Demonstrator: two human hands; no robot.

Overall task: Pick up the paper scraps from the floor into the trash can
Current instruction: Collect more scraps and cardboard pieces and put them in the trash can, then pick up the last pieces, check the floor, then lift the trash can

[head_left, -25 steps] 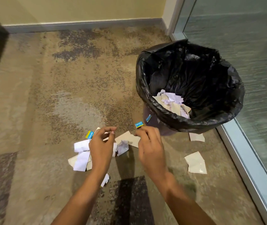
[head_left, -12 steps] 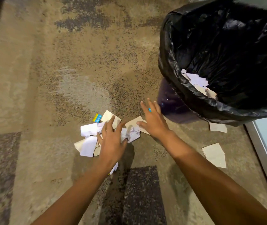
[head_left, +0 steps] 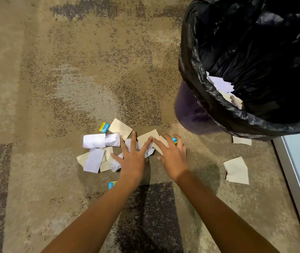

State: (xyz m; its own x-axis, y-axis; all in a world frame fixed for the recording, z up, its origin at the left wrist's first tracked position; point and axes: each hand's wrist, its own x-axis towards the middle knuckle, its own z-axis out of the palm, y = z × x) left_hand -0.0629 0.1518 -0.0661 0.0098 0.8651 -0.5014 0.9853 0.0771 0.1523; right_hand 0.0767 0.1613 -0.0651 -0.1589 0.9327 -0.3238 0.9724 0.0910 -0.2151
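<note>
Head camera looks down on a mottled tan and grey carpet floor (head_left: 72, 70) where both bare arms reach forward. The left hand (head_left: 134, 157) lies flat with its fingers spread and straight, palm down on the near edge of a pile of paper scraps (head_left: 98, 143), grasping nothing; crumpled white bits show between and beside its fingers. The right hand (head_left: 173, 154) is just beside it, also released, fingers fanned out over a beige scrap (head_left: 145, 138) at the pile's right end. A small blue scrap (head_left: 174, 140) peeks out between two of its fingers; I cannot tell whether it is pinched or simply lying beneath them. The pile is a mix of white folded pieces and beige squares, with a blue-and-yellow scrap (head_left: 103, 127) at its far left edge. Another blue piece (head_left: 112, 185) lies on the carpet beside the left forearm. To the right, well apart from the pile, a larger torn beige piece (head_left: 236, 170) rests on the floor, and a smaller beige strip (head_left: 242, 140) sits at the foot of the trash can (head_left: 191, 110). The can stands upright at the upper right, dark purple, lined with a glossy black bag (head_left: 255, 52) folded over its rim. White and beige scraps (head_left: 220, 83) are already inside it against the near wall. A pale metal frame (head_left: 295, 170) runs along the right edge.
</note>
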